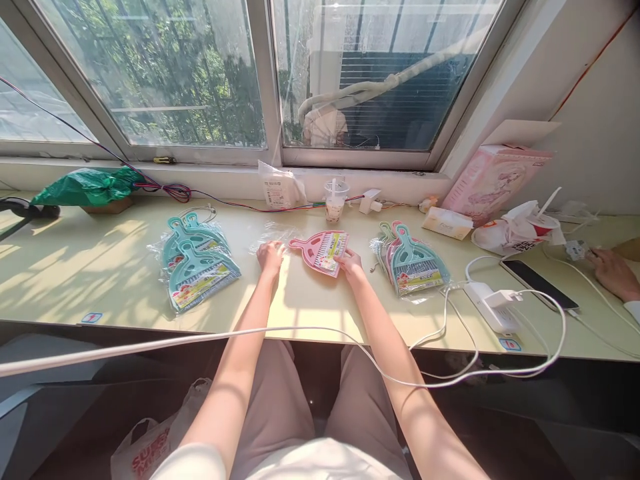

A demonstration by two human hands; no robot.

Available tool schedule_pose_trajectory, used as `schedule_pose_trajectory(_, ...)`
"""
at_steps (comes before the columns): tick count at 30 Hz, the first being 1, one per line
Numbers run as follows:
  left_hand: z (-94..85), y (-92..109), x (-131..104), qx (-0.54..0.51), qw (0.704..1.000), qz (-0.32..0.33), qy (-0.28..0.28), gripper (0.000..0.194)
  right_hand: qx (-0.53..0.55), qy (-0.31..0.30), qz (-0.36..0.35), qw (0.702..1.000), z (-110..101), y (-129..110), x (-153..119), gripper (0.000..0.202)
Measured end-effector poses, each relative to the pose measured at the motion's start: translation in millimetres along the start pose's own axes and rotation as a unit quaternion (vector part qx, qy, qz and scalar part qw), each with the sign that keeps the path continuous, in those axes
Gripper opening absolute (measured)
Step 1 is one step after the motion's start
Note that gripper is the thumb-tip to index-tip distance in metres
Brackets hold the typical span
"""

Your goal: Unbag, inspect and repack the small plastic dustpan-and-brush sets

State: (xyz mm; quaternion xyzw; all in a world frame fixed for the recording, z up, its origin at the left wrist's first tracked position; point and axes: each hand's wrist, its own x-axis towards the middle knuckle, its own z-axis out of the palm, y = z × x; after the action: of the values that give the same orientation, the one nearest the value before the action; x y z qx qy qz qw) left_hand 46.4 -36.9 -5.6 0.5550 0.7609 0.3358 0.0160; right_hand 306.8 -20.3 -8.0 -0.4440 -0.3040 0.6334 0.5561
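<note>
A small pink dustpan point(314, 251) with a printed card on its front lies in the middle of the table, its handle pointing left. My right hand point(351, 265) grips its right edge, thumb over the card. To the left of the handle, my left hand point(271, 259) is closed on a crumpled clear plastic bag point(274, 235), which spreads out beyond the fingers. On the left lies a pile of teal dustpans point(197, 263) in clear wrapping. A second wrapped pile, with a teal dustpan point(415, 263) on top and green and pink handles behind, sits on the right.
White cables and a power strip point(493, 308) lie right, beside a phone point(540, 285). A loose cable crosses above my forearms. Along the window stand a drink cup point(336, 200), a tissue pack point(281, 187) and a pink box point(497, 177). Another person's hand point(616, 272) is far right.
</note>
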Motion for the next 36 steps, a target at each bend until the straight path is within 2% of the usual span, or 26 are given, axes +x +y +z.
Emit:
schedule_pose_trajectory(5, 2.1, 7.6, -3.6, -0.033, 0.995, 0.075, 0.054, 0.027, -0.01, -0.026, 0.001, 1.0, 4.0, -0.2, -3.6, 0.047)
schedule_pose_trajectory(10, -2.1, 22.1, -11.6, -0.035, 0.988, 0.144, 0.04, 0.037, -0.021, -0.116, -0.013, 0.993, 8.0, -0.4, -10.2, 0.06)
schedule_pose_trajectory(12, -6.8, 29.1, -16.1, -0.035, 0.985, 0.165, 0.033, 0.038, -0.018, -0.123, -0.014, 0.992, 10.0, -0.5, -12.2, 0.06)
schedule_pose_trajectory(14, -12.0, 34.8, -20.1, -0.037, 0.982, 0.181, 0.03, 0.039, -0.005, -0.104, -0.018, 0.994, 12.3, -0.7, -13.6, 0.057)
schedule_pose_trajectory(16, -16.7, 37.4, -22.0, -0.044, 0.983, 0.175, 0.04, 0.042, 0.009, -0.07, -0.035, 0.997, 13.8, -1.0, -14.6, 0.053)
schedule_pose_trajectory(20, -21.9, 30.7, -17.0, -0.036, 0.991, 0.096, 0.083, 0.046, 0.009, -0.013, -0.075, 0.997, 13.3, -1.9, -15.4, 0.049)
schedule_pose_trajectory(23, -20.8, 22.5, -11.0, -0.025, 0.994, 0.054, 0.093, 0.045, -0.014, 0.02, -0.083, 0.996, 12.5, -2.9, -16.6, 0.047)
schedule_pose_trajectory(25, -18.2, 20.6, -9.9, -0.031, 0.994, 0.058, 0.085, 0.045, -0.021, 0.004, -0.081, 0.996, 13.4, -3.8, -18.9, 0.048)
schedule_pose_trajectory(31, -10.3, 31.4, -19.7, -0.033, 0.99, 0.121, 0.058, 0.043, -0.026, -0.146, -0.057, 0.987, 18.5, -3.0, -27.4, 0.064)
schedule_pose_trajectory(33, -9.8, 35.4, -22.3, -0.033, 0.989, 0.136, 0.045, 0.042, -0.032, -0.159, -0.048, 0.986, 18.9, -0.5, -26.7, 0.066)
schedule_pose_trajectory(36, -10.7, 39.8, -23.9, -0.038, 0.988, 0.147, 0.03, 0.04, -0.013, -0.123, -0.035, 0.992, 17.8, 3.7, -20.5, 0.061)
